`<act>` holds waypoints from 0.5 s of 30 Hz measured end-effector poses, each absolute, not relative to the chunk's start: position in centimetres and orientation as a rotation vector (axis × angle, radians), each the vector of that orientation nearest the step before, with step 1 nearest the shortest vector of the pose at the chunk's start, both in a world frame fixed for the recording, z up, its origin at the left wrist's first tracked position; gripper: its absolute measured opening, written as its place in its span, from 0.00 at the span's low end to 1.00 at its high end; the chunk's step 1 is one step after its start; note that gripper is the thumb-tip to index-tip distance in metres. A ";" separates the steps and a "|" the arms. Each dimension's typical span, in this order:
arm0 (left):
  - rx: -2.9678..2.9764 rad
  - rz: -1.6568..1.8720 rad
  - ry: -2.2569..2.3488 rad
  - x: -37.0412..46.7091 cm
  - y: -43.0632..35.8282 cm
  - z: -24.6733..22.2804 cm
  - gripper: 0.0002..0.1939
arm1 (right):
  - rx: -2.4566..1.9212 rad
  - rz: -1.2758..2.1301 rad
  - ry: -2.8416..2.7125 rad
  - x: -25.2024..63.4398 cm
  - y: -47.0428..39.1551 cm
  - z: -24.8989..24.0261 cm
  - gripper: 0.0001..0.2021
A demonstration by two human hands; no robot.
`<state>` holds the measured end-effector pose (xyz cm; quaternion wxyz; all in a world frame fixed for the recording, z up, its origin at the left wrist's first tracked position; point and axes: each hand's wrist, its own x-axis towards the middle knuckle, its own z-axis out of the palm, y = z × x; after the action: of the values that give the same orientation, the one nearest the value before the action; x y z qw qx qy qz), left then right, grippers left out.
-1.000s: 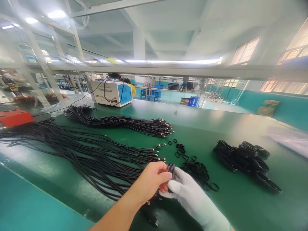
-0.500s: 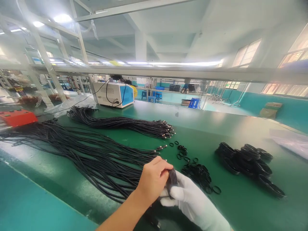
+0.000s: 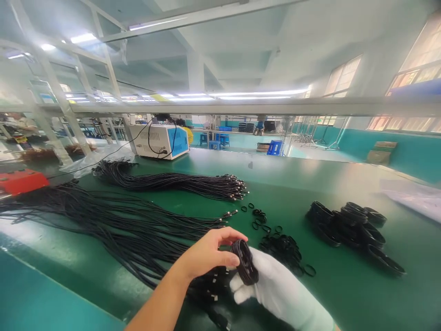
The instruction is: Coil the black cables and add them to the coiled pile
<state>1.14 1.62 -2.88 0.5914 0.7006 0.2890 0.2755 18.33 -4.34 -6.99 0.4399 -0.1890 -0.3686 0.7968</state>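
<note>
A black cable wound into a small oval coil is held between my hands, its open loop facing partly toward me. My bare left hand pinches the coil's left side, with the thumb on the near face and fingers over the top. My right hand, in a white glove, supports the coil from the right and below; some of its fingers are hidden behind it. Loose black cables with metal plugs lie to the left and under my hands. Small black rings are heaped just beyond my right hand.
Finished-looking black coils are piled on the green table at right. A second cable bundle lies farther back. Behind it stands a white and blue machine; a red box sits at far left. A metal beam crosses above the table.
The coil has turned so its loop opening shows. My left hand's fingers have shifted from wrapping the cable to pinching the coil's side. The camera view has moved slightly.
</note>
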 end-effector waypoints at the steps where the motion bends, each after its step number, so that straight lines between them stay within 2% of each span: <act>1: 1.673 0.646 0.752 1.2 1.5 -2.8 0.23 | -0.555 1.880 -0.963 18.4 -4.2 -7.0 0.21; 4: 1.736 0.735 0.885 1.4 0.8 -2.3 0.17 | -0.689 1.758 -0.998 18.3 -4.1 -6.8 0.22; 9: 1.780 1.007 0.970 2.6 -0.3 -3.1 0.15 | -0.494 1.845 -0.944 17.5 -4.4 -7.0 0.19; 15: 1.772 1.253 1.048 4.1 -0.9 -5.0 0.09 | -0.505 1.812 -0.988 16.8 -4.5 -8.0 0.19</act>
<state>4.11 -0.91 -4.97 0.3575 0.6867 0.4059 0.4857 16.80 -4.51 -7.99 0.4870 -0.2076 -0.4062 0.7448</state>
